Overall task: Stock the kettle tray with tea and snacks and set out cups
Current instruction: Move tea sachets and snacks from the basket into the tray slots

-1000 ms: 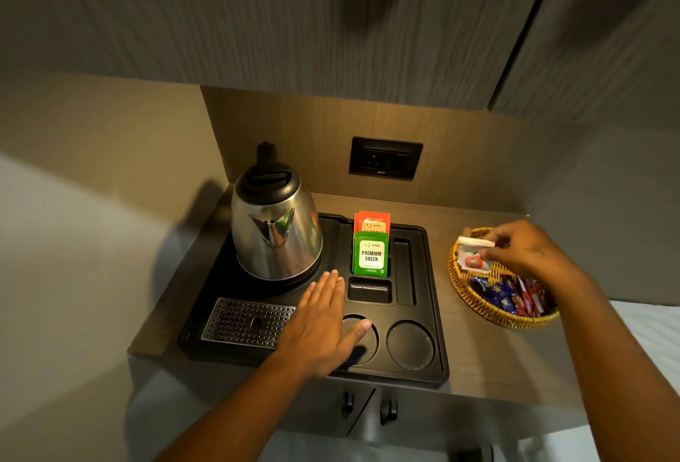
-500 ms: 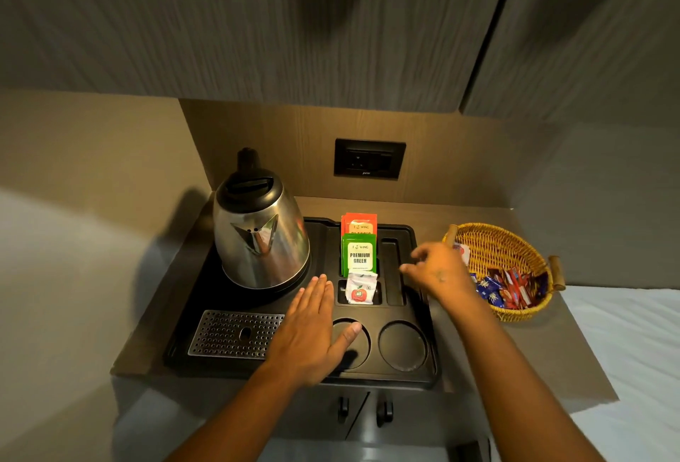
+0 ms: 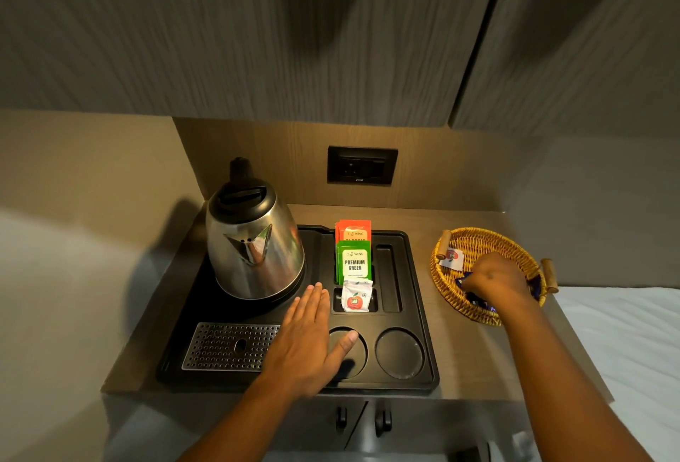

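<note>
Kettle [image 3: 254, 240] seated far left on tray [image 3: 423, 314]. Left hand [image 3: 305, 343] flat, fingers spread, holding nothing. Tea packets [image 3: 354, 259] standing in centre slots, white sachet [image 3: 356, 296] just nearer. Cup recesses [image 3: 399, 353] unfilled. Right hand [image 3: 496, 283] down in basket [image 3: 474, 240] among snacks; hold not discernible.

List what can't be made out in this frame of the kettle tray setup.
- Right hand, head view: its fingers are buried in the basket, so whether it grips a snack is hidden.
- Blue wrappers: mostly covered by that hand; too blurred to read.
- Orange tea packets: lower print blocked by the green packets.
- Left cup recess: partly under the left hand.
- Cups: none in frame.
</note>
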`<act>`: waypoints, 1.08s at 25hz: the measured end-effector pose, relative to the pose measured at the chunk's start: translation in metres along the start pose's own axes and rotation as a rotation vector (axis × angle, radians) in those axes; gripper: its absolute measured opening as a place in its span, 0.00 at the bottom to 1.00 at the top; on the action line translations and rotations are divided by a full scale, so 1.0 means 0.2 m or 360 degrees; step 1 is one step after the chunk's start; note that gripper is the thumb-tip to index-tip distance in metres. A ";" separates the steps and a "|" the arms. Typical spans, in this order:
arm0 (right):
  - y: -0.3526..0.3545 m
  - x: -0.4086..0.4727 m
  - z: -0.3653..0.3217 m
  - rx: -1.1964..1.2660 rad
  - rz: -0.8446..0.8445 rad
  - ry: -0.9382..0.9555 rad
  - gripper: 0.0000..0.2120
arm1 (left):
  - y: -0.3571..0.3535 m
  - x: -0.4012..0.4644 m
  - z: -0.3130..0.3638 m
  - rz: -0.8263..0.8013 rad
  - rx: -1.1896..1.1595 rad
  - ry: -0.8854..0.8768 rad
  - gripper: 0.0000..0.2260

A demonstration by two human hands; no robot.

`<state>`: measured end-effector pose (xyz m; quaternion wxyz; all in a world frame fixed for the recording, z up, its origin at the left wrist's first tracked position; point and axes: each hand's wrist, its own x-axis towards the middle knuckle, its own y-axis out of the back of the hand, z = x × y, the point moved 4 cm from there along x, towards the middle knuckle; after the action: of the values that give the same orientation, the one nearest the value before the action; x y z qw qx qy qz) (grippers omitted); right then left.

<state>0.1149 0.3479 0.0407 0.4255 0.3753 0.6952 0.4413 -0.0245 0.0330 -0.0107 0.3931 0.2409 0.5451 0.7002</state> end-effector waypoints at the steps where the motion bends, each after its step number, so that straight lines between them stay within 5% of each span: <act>1: 0.02 -0.02 -0.03 0.0058 0.0046 0.0078 0.09 | 0.00 0.00 0.00 0.0005 -0.0008 0.0004 0.44; 5: -0.02 -0.11 -0.39 0.0431 0.0096 0.0379 0.18 | -0.02 0.01 0.00 0.0008 -0.0014 -0.0015 0.43; 9: -0.15 -0.13 -0.66 0.0271 -0.0024 0.0405 0.18 | -0.01 0.00 -0.01 -0.0001 -0.0003 0.0002 0.42; 16: 0.06 0.01 -0.01 0.0251 0.0439 0.0153 0.04 | -0.01 0.01 0.00 0.0015 -0.0022 0.0001 0.43; 19: 0.05 0.05 0.21 -0.0024 0.0313 -0.0155 0.13 | -0.01 0.01 -0.01 0.0010 -0.0016 0.0004 0.43; 21: -0.02 0.06 0.24 0.0020 0.0151 -0.0244 0.10 | -0.01 0.01 0.00 -0.0001 -0.0004 0.0009 0.44; 27: 0.12 -0.02 0.13 0.0317 0.0517 0.0001 0.10 | 0.00 0.01 0.00 -0.0026 -0.0005 0.0007 0.45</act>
<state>0.1440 0.3589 0.0575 0.3091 0.5227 0.6660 0.4333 -0.0252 0.0351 -0.0103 0.3981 0.2342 0.5469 0.6983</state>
